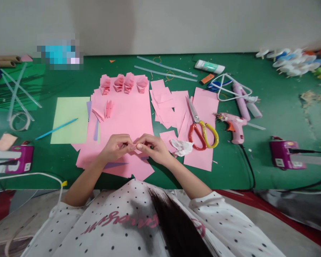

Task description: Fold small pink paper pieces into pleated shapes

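Observation:
My left hand [117, 146] and my right hand [152, 147] meet over a large pink paper sheet [128, 117], fingers pinched together on a small folded pink paper piece [135, 147] that is mostly hidden between them. Several pleated pink paper pieces [123, 84] stand in a row at the sheet's far edge, and two more [105, 111] lie on its left part. A stack of cut pink squares [164, 105] lies to the right.
Red-and-yellow scissors [202, 130] rest on pink paper beside a crumpled white tissue [182, 147]. A pink glue gun [231, 125], a glue tube [209, 66], glue sticks [166, 71], a light green sheet [68, 119] with a blue stick [56, 129], and purple power strips [286, 154] lie on the green table [270, 107].

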Tool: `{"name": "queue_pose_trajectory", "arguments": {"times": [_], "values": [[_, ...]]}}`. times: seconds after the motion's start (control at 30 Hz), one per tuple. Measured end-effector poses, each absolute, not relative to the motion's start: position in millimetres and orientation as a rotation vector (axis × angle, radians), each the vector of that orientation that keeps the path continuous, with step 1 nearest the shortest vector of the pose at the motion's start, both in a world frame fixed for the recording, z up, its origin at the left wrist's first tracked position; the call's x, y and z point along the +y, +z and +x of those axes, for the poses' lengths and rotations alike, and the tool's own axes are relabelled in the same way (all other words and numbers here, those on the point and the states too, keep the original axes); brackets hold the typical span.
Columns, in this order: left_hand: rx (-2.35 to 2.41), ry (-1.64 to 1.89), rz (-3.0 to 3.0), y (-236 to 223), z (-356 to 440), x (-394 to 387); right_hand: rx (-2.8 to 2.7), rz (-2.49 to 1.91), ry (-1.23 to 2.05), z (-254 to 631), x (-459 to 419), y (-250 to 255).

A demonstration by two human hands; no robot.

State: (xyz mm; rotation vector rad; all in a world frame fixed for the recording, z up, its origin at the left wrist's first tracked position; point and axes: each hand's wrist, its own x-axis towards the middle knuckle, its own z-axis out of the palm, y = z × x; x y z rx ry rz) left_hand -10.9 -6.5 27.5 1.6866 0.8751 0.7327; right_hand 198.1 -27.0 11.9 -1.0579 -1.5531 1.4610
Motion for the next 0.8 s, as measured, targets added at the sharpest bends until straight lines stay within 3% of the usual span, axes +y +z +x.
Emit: {"name": "queue_pose_trajectory", "arguments": {"times": [0.13, 0.37, 0.6, 0.8], "values": [[0.939, 0.737, 1.652, 21.1, -8.7, -8.0, -1.553, -1.108, 1.465, 199.2, -26.5, 8.8], [0.995, 0.650, 1.606, 21.8, -1.5, -10.0, -1.718, -1.040, 1.155, 201.5, -26.3, 9.2], [1.000, 0.443, 1.615, 18.4, -4.6, -6.4, -1.824, -1.025, 1.121, 200.8, -27.4, 7.9], [1.001, 0.600, 1.684, 20.9, -1.1, -7.9, -1.710, -1.134, 1.268, 198.8, -24.6, 7.8]]}}
